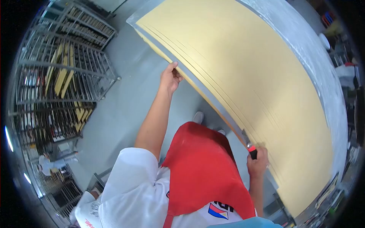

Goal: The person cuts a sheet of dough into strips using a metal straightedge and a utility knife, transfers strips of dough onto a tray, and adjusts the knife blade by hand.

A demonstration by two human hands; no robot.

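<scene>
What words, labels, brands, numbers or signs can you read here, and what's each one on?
Nothing reads clearly.
Black letters on the white shirt, beside the flag patch: partly hidden by the red apron, unreadable.
Red lettering on white cloth at lower left: too small and blurred.
Dark lettering on that cloth: likewise unreadable.

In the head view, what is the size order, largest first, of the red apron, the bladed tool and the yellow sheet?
1. Yellow sheet
2. Red apron
3. Bladed tool, partly covered by the right hand
</scene>
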